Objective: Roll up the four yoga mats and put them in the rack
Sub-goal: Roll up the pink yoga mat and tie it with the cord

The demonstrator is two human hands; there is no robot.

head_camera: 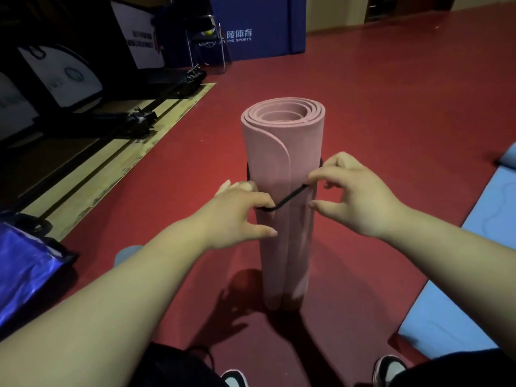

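Observation:
A rolled pink yoga mat [282, 152] stands upright on the red floor in front of me. A black elastic band [287, 198] runs around its middle, slanting across the front. My left hand [237, 216] pinches the band at the mat's left side. My right hand [351, 196] pinches the band at the right side, thumb and forefinger on it. A light blue mat [460, 289] lies unrolled on the floor at the right.
A shiny blue bag [25, 269] sits on the floor at the left. Dark gym equipment and white panels [69, 76] line the left wall. A blue padded board and a metal-legged chair [206, 46] stand at the back. My shoes show at the bottom edge.

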